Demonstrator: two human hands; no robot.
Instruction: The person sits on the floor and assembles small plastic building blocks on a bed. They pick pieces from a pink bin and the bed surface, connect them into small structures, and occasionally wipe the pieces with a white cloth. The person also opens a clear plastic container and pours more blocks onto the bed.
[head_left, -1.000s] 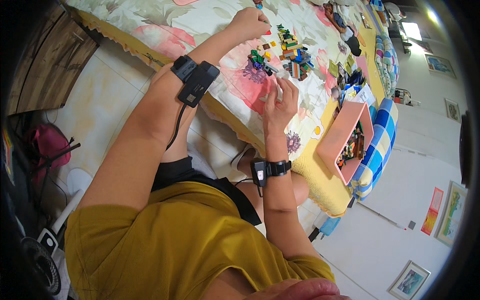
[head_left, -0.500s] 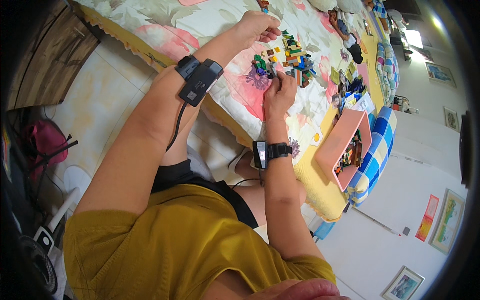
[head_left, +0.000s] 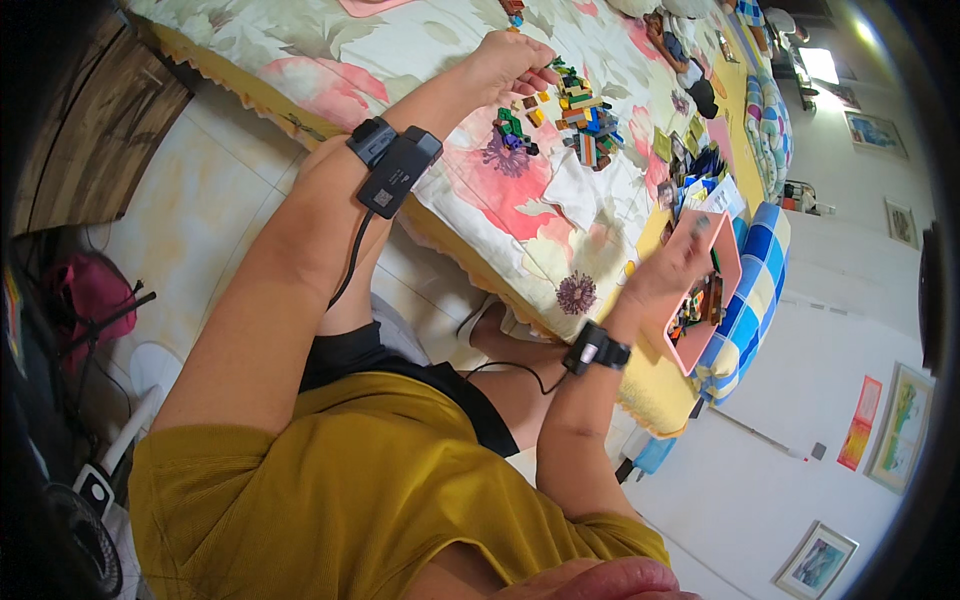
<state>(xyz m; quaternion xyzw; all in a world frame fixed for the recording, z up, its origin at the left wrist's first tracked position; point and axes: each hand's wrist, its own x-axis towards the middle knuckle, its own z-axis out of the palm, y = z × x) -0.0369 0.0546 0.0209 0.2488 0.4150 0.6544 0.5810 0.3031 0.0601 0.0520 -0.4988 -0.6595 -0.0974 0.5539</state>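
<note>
Loose building bricks [head_left: 590, 120] lie in a colourful pile on the flowered bed sheet [head_left: 420, 205]; green and purple ones [head_left: 514, 130] sit at its left edge. My left hand [head_left: 505, 68] hovers at the pile's far left with its fingers curled; whatever they hold, if anything, is hidden. Over at the right, my right hand [head_left: 668, 275] reaches across the near wall of a pink plastic box [head_left: 683, 352], smeared by motion. A blurred grey brick [head_left: 699, 228] shows at its fingertips. More bricks [head_left: 703, 300] lie inside the box.
Beside the box is a blue-checked rolled quilt [head_left: 750, 300]. Bags and papers [head_left: 700, 180] are heaped behind it. A doll [head_left: 680, 55] lies farther back. Cabled black devices [head_left: 400, 172] are strapped to both my forearms. The bed's yellow edge [head_left: 450, 245] runs in front of me.
My right hand has moved from the brick pile rightward to the pink box, carrying a grey brick. My left hand has stayed nearly in place beside the pile.
</note>
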